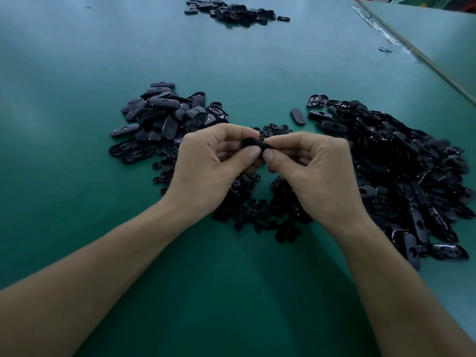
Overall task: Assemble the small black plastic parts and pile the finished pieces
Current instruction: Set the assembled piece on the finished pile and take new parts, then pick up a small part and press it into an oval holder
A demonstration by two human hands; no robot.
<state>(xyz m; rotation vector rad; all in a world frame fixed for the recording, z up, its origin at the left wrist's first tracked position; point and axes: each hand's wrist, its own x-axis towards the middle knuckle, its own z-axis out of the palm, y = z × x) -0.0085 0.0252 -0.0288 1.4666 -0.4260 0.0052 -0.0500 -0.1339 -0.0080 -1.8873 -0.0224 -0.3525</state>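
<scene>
My left hand (211, 166) and my right hand (314, 171) meet above the middle of the green table and pinch one small black oval part (253, 145) between thumbs and fingers. Most of that part is hidden by my fingers. Under my hands lies a heap of small round black pieces (262, 212). A pile of black oval shells (164, 119) sits to the left, just beyond my left hand. A larger pile of oval shells (401, 171) spreads out to the right of my right hand.
The green table (77, 124) stretches far back, where a third pile of black parts (231, 11) lies. A single oval part (298, 116) lies apart between the two near piles. A seam with a metal strip (412, 50) runs along the table's right side.
</scene>
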